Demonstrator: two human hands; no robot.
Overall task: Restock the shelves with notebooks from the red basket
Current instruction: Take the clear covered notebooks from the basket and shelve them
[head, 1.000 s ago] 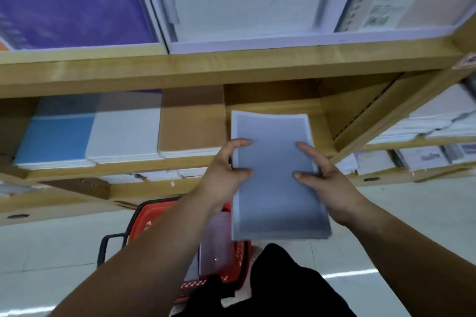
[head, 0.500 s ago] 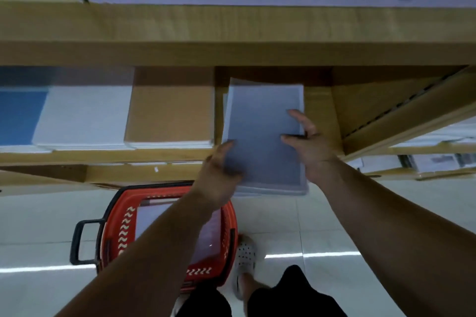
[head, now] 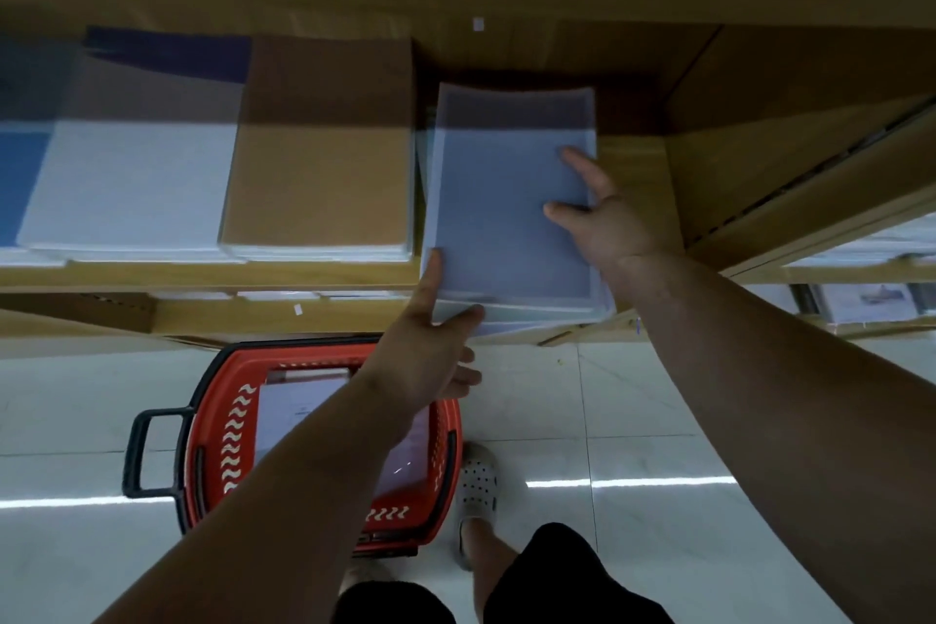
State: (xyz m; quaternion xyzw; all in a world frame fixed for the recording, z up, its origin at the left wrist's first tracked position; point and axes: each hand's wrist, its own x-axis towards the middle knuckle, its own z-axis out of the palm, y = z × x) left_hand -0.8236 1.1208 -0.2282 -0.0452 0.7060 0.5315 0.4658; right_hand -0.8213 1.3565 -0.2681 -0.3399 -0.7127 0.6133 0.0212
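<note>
Notebooks (head: 511, 198), a grey-blue stack, lay on the wooden shelf (head: 633, 177) beside the brown stack (head: 319, 177), right hand (head: 608, 218) spread flat on top, left hand (head: 430, 360) open at the near corner; probably stiff, slick-covered, best pushed by edges.

arms: bare, no sleeves | left hand (head: 423, 360), right hand (head: 610, 223): no rings, no watch | black shorts (head: 567, 573) | pale perforated clog (head: 477, 484) on one foot
</note>
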